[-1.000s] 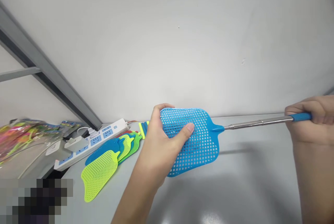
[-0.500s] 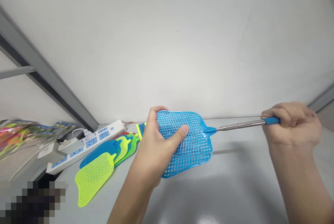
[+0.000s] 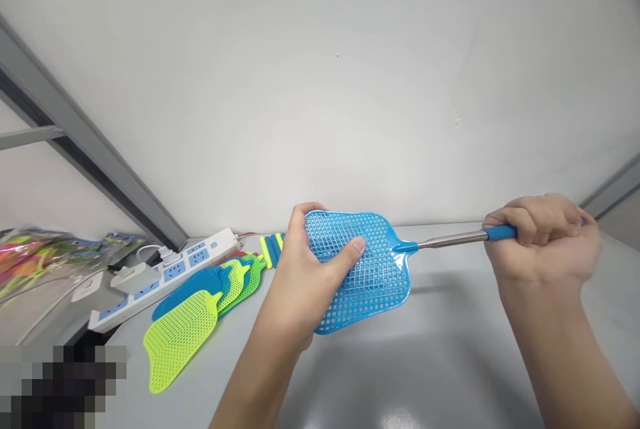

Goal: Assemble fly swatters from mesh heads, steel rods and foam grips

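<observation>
Clear plastic packets [image 3: 45, 262] with bright, blurred contents lie at the far left, and we cannot make out what each one holds. To their right a white power strip [image 3: 227, 242] slants along the left part of the table [image 3: 450, 376]; its plugs and cords crowd that side, and a grey post [image 3: 90, 116] rises beyond it. Beside the strip lies a fanned pile: blue swatter heads [image 3: 183, 289] partly covered by a yellow-green swatter head [image 3: 180, 342] at the near side, with green swatter heads [image 3: 254, 276] to the right. We judge that they overlap to save room, necks roughly aligned. Next come yellow and blue bars [image 3: 273, 250], perhaps handle grips; our left hand stands in the way of their right ends. That left hand [image 3: 310, 276] pinches the left side of the blue swatter [image 3: 385, 282], thumb flat on the mesh and fingers behind, probably to steady the broad, flexible head. We hold the swatter above the table, near its middle, the metal shaft [image 3: 455, 240] running right. Our right hand [image 3: 543, 236] is closed around the blue grip [image 3: 501, 233], seemingly for firm purchase in line with the shaft; the fist hides most of that grip. Farther right, another grey post [image 3: 613, 186] edges the wall.
</observation>
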A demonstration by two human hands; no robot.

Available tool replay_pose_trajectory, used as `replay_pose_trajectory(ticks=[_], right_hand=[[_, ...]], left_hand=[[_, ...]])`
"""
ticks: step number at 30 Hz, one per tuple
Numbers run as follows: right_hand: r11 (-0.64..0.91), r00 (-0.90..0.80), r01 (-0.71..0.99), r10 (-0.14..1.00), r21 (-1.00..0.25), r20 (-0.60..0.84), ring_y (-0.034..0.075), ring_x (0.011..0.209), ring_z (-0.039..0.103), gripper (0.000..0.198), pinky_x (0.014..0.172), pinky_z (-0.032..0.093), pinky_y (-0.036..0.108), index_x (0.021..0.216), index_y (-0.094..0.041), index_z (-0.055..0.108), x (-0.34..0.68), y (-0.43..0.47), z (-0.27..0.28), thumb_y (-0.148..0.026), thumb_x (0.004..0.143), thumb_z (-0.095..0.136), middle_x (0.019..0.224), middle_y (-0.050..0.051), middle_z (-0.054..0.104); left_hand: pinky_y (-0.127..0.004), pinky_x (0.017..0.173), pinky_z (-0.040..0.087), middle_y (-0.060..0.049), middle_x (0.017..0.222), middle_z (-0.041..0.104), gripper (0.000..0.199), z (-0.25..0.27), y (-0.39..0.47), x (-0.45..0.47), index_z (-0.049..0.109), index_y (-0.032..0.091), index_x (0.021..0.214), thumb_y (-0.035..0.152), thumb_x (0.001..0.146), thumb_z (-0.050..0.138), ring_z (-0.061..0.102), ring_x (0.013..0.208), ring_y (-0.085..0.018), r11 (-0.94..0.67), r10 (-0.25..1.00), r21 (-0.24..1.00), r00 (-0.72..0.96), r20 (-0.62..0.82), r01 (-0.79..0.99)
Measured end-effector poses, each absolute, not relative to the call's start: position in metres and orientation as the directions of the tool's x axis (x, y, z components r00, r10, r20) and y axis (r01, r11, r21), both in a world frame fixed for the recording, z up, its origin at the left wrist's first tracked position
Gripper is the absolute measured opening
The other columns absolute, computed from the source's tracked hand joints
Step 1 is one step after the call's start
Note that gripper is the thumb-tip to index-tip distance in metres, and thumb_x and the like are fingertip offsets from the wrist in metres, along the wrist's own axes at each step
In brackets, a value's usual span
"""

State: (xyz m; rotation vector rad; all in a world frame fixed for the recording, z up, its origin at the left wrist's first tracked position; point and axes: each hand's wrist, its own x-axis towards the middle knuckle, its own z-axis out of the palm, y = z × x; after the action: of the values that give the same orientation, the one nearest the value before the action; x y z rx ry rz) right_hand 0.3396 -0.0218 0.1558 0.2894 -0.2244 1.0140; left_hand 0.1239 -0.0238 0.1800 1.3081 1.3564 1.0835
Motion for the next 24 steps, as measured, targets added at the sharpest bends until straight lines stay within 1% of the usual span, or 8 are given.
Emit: replay_pose_trajectory(ticks=[2,5,10,20,24], right_hand=[[0.487,0.507,-0.861,0.809,0.145,0.297,0.007,0.028,0.013,0.022,0.022,0.014,0.019,0.047,-0.02,0.016,0.3401,-0.0216,0.1541,-0.013,0.055,0.035,0.034,-0.008,0.011],[0.499,0.512,-0.858,0.808,0.123,0.291,0.008,0.029,0.014,0.021,0.023,0.015,0.02,0.049,-0.02,0.016,0.3406,-0.0213,0.1515,-0.012,0.055,0.035,0.036,-0.008,0.011],[0.527,0.521,-0.847,0.792,0.074,0.317,0.008,0.03,0.015,0.021,0.024,0.016,0.02,0.051,-0.02,0.016,0.3412,-0.0225,0.1515,-0.012,0.056,0.035,0.038,-0.008,0.012],[0.539,0.515,-0.842,0.798,0.012,0.314,0.008,0.031,0.015,0.021,0.025,0.016,0.02,0.052,-0.019,0.017,0.3426,-0.023,0.1526,-0.012,0.057,0.036,0.038,-0.008,0.013],[0.548,0.523,-0.836,0.798,0.001,0.3,0.008,0.032,0.017,0.02,0.026,0.017,0.019,0.053,-0.019,0.016,0.341,-0.0218,0.1535,-0.011,0.057,0.034,0.039,-0.007,0.014]], left_hand=[[-0.023,0.047,0.045,0.001,0.074,0.05,0.043,0.1812,-0.0253,0.1245,0.04,0.026,0.1,0.035,0.063,0.06,0.054,0.059,-0.013,0.046,0.999,0.99,-0.001,-0.047,0.132],[-0.024,0.047,0.046,0.001,0.074,0.05,0.043,0.1817,-0.026,0.1247,0.04,0.026,0.1,0.034,0.063,0.06,0.054,0.059,-0.013,0.044,0.999,0.994,-0.002,-0.044,0.104],[-0.025,0.049,0.047,0.001,0.077,0.051,0.045,0.1783,-0.0226,0.1231,0.041,0.028,0.101,0.035,0.062,0.062,0.055,0.061,-0.013,0.029,0.999,0.993,0.016,-0.031,0.115],[-0.026,0.052,0.047,-0.001,0.078,0.053,0.046,0.1763,-0.0198,0.122,0.042,0.025,0.101,0.036,0.06,0.062,0.056,0.065,-0.015,0.006,1.0,0.995,0.026,-0.009,0.098],[-0.027,0.056,0.047,0.0,0.079,0.053,0.046,0.1754,-0.0193,0.122,0.044,0.026,0.098,0.036,0.058,0.064,0.055,0.068,-0.015,-0.044,0.999,0.989,0.0,0.045,0.138]])
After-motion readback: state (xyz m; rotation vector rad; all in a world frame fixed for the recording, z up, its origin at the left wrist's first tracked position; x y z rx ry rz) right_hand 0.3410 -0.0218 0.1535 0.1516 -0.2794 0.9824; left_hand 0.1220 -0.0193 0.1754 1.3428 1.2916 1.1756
